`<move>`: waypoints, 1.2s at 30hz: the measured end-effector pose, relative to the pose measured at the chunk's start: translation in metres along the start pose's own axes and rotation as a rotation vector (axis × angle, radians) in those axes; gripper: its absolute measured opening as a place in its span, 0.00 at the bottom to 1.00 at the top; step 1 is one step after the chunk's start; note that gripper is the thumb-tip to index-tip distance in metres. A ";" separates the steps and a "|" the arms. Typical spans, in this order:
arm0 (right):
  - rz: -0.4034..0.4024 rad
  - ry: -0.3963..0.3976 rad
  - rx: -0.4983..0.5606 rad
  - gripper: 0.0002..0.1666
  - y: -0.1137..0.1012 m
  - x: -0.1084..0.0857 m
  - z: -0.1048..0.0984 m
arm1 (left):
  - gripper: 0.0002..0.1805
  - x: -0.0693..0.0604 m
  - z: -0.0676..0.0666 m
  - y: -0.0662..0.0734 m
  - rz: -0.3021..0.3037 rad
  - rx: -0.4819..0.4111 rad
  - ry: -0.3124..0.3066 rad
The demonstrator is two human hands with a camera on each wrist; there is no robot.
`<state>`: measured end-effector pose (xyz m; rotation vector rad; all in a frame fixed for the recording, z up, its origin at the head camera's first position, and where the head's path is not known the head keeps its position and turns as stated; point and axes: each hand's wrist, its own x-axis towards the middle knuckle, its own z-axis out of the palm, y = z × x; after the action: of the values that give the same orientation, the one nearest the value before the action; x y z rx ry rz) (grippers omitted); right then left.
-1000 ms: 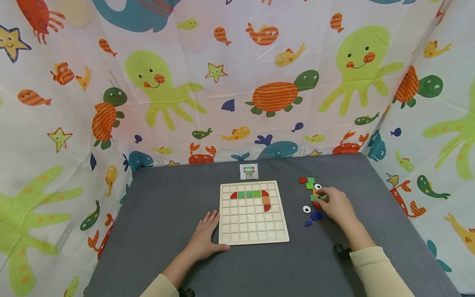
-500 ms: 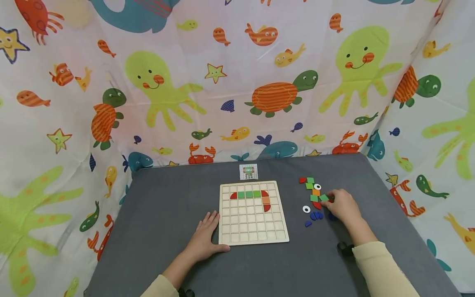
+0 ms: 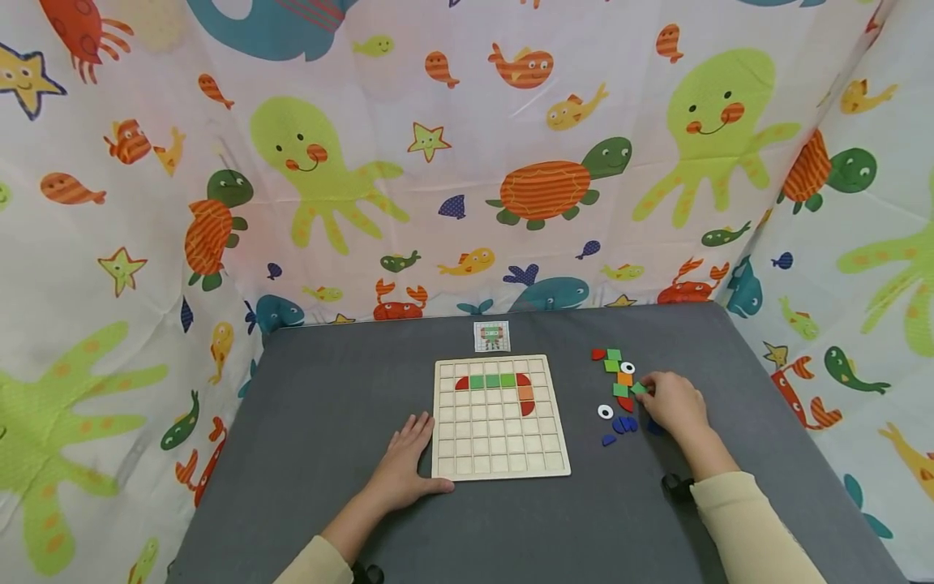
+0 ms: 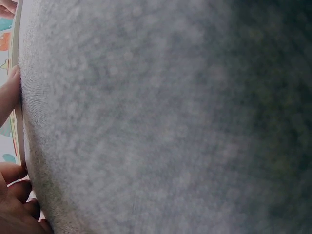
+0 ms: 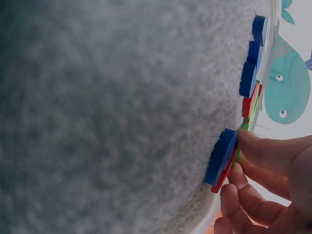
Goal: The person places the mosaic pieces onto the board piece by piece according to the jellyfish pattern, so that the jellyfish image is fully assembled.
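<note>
My left hand (image 3: 401, 466) rests with spread fingers against the left edge and near corner of a wooden grid board (image 3: 503, 444). A row of red and green pieces runs across its upper part, with an orange piece and a red one below the right end. Over the loose pieces on the right, my right hand (image 3: 677, 405) pinches a green square tile (image 3: 638, 388) between thumb and fingers. Partly under that hand lies a blue half-round piece (image 5: 222, 156), with a red piece beside it in the right wrist view.
Near the right hand lie green tiles (image 3: 614, 354), an orange tile (image 3: 624, 379), red pieces (image 3: 599, 354), white rings (image 3: 605, 411) and blue half-round pieces (image 3: 623, 424). A small pattern card (image 3: 492, 336) lies behind the board. A printed curtain (image 3: 438, 203) hangs around the grey table (image 3: 350, 381).
The right hand has drawn slightly right with the green tile, uncovering the orange tile and a red piece. It holds nearly still over the last half second. The left hand stays at the board.
</note>
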<state>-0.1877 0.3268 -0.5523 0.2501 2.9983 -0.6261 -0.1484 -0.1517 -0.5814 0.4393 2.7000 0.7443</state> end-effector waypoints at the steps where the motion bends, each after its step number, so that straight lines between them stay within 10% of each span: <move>1: -0.001 0.001 0.000 0.19 -0.001 0.000 0.000 | 0.66 0.000 0.000 0.000 0.001 -0.001 0.001; 13: -0.037 0.078 0.022 0.18 -0.015 -0.001 -0.014 | 0.67 0.000 0.000 -0.001 0.007 0.007 0.005; 36: -0.395 0.101 0.063 0.16 -0.072 -0.013 -0.008 | 0.66 -0.001 0.000 0.000 0.008 0.004 0.010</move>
<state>-0.1878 0.2633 -0.5160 -0.3270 3.1511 -0.7588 -0.1477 -0.1519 -0.5817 0.4483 2.7115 0.7453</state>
